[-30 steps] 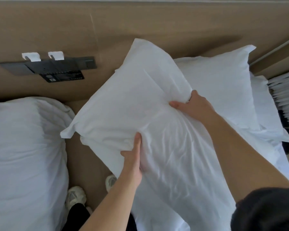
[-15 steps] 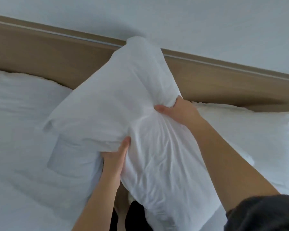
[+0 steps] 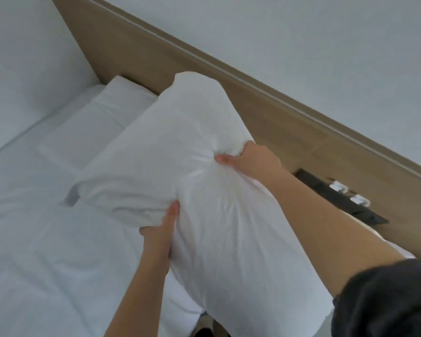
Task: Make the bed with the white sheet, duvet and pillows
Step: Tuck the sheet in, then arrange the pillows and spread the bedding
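I hold a large white pillow (image 3: 180,147) in the air over the bed. My left hand (image 3: 159,234) grips its near lower edge, thumb on top and fingers underneath. My right hand (image 3: 250,161) bunches the fabric on its right side. A second white pillow (image 3: 100,110) lies flat against the wooden headboard (image 3: 136,52). The white duvet (image 3: 34,239) covers the bed on the left and below the held pillow.
A black switch panel (image 3: 338,198) with two white clips is fixed to the headboard at right. The pale wall (image 3: 301,45) runs above it. A strip of floor and dark clothing (image 3: 204,329) shows at the bottom edge beside the bed.
I have turned left with the pillow. It has swung from the gap between two beds to over the left bed, and the switch panel now sits at my right.
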A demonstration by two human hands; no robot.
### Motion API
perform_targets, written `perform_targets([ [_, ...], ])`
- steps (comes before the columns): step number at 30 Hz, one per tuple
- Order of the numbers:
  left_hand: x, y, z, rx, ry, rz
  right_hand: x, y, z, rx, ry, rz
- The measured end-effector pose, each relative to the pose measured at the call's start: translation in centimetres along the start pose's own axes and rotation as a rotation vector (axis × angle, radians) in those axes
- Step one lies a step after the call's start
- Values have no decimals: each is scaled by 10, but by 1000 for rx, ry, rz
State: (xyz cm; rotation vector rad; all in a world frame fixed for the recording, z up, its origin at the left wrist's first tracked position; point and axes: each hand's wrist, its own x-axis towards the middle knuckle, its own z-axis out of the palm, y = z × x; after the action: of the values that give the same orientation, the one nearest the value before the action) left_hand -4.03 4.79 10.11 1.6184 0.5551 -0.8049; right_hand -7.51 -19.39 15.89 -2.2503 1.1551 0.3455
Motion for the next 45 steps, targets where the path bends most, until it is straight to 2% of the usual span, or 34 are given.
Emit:
perform_targets([
  [6,53,110,-27,-159,55,104,72,-137,-29,-51,59,-250],
  [9,90,170,-34,-198,162,176,117,-205,-41,-34,121,-366],
  [12,127,221,-32,-100,325,263,166,-260,-39,49,177,-381],
  [14,158,229,-25,65,365,240,192,-274,-21,-49,215,-414],
  [15,177,222,-20,167,340,223,203,-270,-5,-164,198,-453],
  [17,215,187,-3,378,219,192,223,-242,41,-380,46,-511],
  [19,246,141,17,555,109,141,245,-197,91,-503,-130,-474],
  [21,264,105,35,625,90,137,263,-160,131,-534,-222,-411],
  [27,292,75,46,641,149,248,305,-131,164,-522,-211,-451],
  [29,285,67,55,778,253,347,306,-123,161,-502,-154,-490],
  [31,281,56,67,920,280,456,303,-111,161,-466,-61,-525],
  [33,288,47,71,1013,224,466,299,-96,168,-462,-2,-543],
  [38,306,34,58,1096,130,399,287,-71,191,-522,-26,-539],
  [42,268,12,47,1106,3,364,253,-49,186,-512,-92,-492],
  [45,226,-6,29,1294,-53,408,212,-20,174,-613,-97,-443],
])
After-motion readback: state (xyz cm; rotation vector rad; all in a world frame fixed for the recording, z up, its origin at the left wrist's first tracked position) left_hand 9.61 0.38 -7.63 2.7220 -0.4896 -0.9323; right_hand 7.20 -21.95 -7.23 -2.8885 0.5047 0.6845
